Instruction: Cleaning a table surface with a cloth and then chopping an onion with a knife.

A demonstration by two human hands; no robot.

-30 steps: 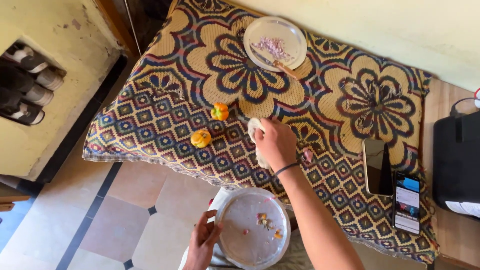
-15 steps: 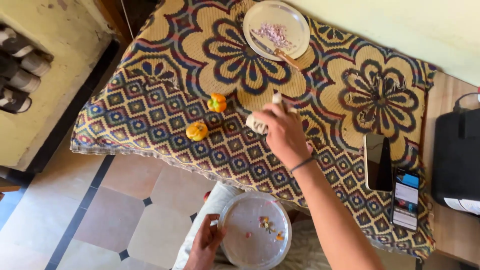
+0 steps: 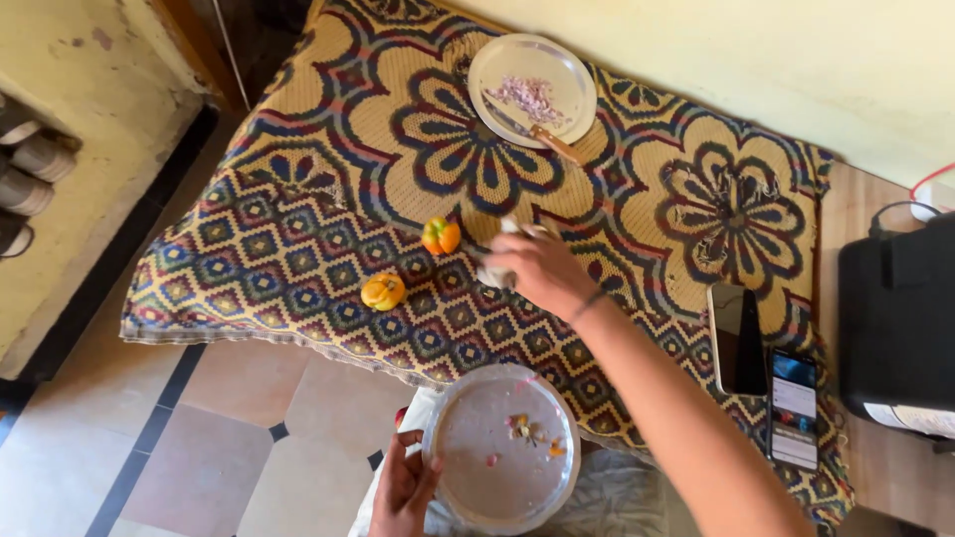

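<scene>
Orange-and-yellow small peppers (image 3: 441, 236) are sitting at the frame's centre on the patterned woven mat (image 3: 298, 249).
The right hand (image 3: 527, 267) is closing its fingers around a pale object beside them; the left hand (image 3: 398, 489) is gripping the round steel plate (image 3: 502, 449) at the lower centre, which is overhanging tiled floor and risking tipping. Two phones (image 3: 766, 368) are lying at the right.

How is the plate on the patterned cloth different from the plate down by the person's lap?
The far plate lies on the patterned cloth, untouched; the near plate is held at its edge by the left hand. The far plate carries a pile of purplish chopped bits and a knife; the near plate has only a few coloured scraps. Both are round and pale.
</scene>
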